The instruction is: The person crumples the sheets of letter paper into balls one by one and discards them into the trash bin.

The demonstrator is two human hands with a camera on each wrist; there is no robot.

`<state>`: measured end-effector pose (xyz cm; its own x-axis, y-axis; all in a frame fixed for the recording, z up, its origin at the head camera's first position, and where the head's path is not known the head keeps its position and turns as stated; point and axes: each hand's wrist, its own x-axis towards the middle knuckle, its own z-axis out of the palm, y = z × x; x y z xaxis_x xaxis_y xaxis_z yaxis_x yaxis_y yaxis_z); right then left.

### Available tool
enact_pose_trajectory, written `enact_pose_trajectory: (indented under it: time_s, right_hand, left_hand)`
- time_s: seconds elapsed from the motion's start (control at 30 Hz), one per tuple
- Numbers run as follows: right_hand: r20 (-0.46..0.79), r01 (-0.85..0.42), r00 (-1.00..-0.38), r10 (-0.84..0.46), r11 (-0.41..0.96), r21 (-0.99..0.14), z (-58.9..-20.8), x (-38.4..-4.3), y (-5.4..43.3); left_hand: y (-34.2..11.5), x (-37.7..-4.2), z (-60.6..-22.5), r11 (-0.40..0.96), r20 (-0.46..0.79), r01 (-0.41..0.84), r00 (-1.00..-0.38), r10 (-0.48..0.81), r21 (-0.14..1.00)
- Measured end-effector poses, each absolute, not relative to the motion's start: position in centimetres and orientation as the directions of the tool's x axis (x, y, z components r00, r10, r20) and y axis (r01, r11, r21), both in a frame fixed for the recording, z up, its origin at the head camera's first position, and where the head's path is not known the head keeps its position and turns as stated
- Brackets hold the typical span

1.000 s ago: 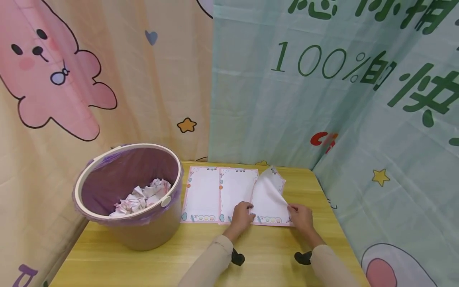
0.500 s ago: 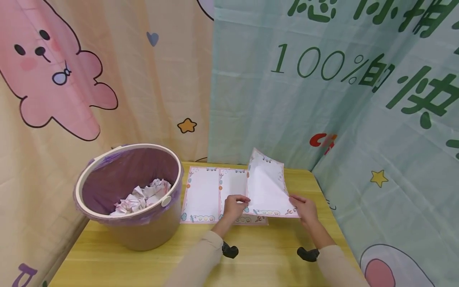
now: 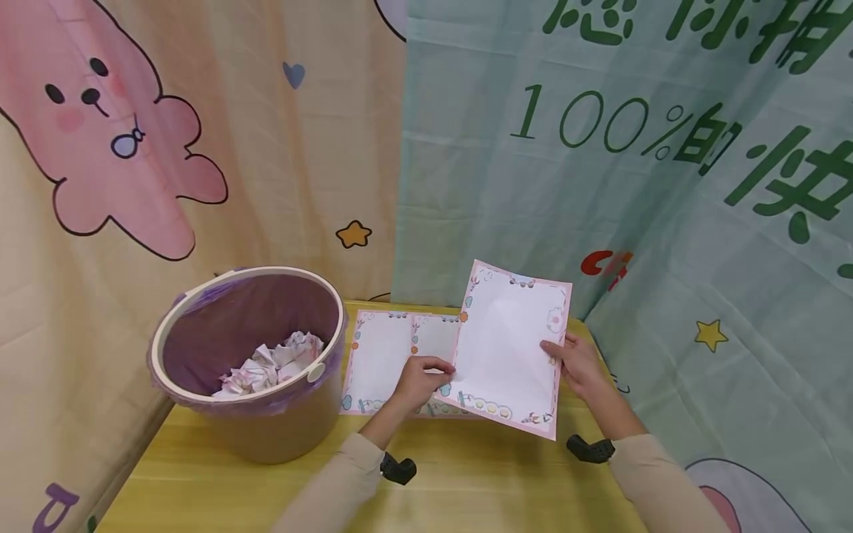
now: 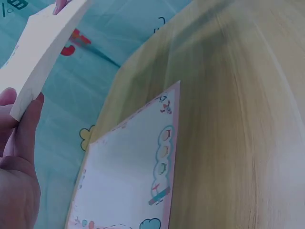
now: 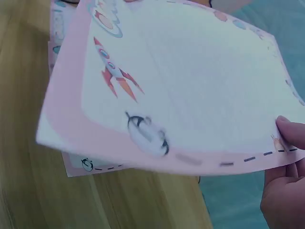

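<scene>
A sheet of paper (image 3: 509, 344) with a pink border and small cartoon drawings is held up, tilted, above the table. My left hand (image 3: 421, 381) pinches its left edge near the lower corner. On the opposite edge, about halfway up, my right hand (image 3: 578, 363) grips it between thumb and fingers. A printed rocket on the sheet (image 5: 190, 86) shows large in the right wrist view. Under and left of it, two similar sheets lie flat: the leftmost sheet (image 3: 380, 355) is mostly visible, while the middle sheet (image 4: 128, 167) is partly hidden in the head view.
Left of the sheets stands a tan bucket (image 3: 280, 433) lined with a purple bag, with crumpled paper (image 3: 273, 366) inside. The yellow wooden table (image 3: 466, 474) meets printed curtains (image 3: 493, 192) at the back and right. A black strap piece sits at each wrist.
The right-hand sheet has been lifted off the table and raised upright towards me. My right hand has shifted up its right edge; my left hand has moved slightly left with it.
</scene>
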<state>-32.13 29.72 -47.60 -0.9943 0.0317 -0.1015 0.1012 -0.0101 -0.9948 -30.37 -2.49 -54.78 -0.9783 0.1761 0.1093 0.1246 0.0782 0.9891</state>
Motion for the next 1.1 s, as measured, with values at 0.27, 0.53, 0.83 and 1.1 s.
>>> enact_pose_trajectory:
  time_s: [0.27,0.53,0.83,1.1]
  right_hand:
    - [0.039,-0.029,-0.999,0.035,0.239,-0.971,-45.8,-31.5,27.7]
    - [0.156,-0.166,-0.986,-0.058,0.306,-0.937,-44.5,-30.6,26.2]
    - [0.251,-0.273,-0.962,-0.108,0.404,-0.873,-43.1,-30.3,24.8]
    - [0.282,-0.292,-0.956,-0.082,0.362,-0.885,-42.4,-30.5,24.7]
  left_hand:
    - [-6.4,-29.0,-53.1,-0.266,0.022,-0.016,-0.991,0.136,0.964]
    - [-8.3,-27.8,-51.8,-0.434,-0.039,-0.108,-0.985,0.166,0.894]
    - [-9.1,-26.9,-51.1,-0.361,-0.027,-0.119,-0.968,0.25,0.925]
    - [-9.9,-26.2,-51.3,-0.204,-0.022,-0.074,-0.969,0.247,0.976]
